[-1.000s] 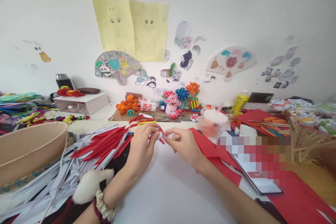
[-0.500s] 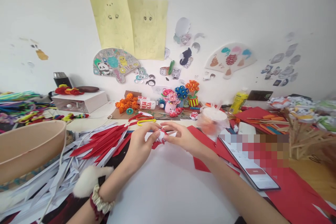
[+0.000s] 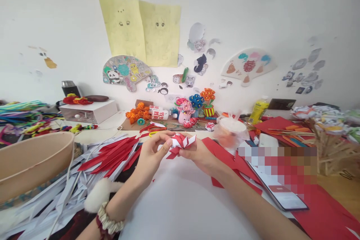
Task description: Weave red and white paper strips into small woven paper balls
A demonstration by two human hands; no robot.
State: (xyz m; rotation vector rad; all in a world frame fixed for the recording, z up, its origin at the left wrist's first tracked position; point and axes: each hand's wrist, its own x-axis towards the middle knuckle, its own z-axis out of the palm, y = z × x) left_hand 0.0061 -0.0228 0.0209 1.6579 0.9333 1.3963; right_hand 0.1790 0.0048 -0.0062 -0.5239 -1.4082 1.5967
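Between my two hands is a folded paper ball (image 3: 180,141) in red and white, with strip ends sticking out to the right and below. My left hand (image 3: 156,149) pinches its left side, thumb in front and fingers behind. My right hand (image 3: 198,154) grips it from the right, the thumb at its lower edge and the other fingers mostly hidden behind it. Under the hands lies a large white sheet (image 3: 182,202). Red paper strips (image 3: 112,153) and white paper strips (image 3: 60,191) are heaped to the left.
A beige bowl (image 3: 33,165) stands at the left. Scissors with yellow handles (image 3: 153,134) lie behind my left hand. On the right are red paper sheets (image 3: 317,206), a phone (image 3: 289,195) and a lidded cup (image 3: 232,129). Pipe-cleaner flowers (image 3: 196,101) stand by the wall.
The paper ball has been turned, so more of its red and white folds and loose strip ends show. My right hand's fingers have moved from its top to behind it. The view has shifted slightly.
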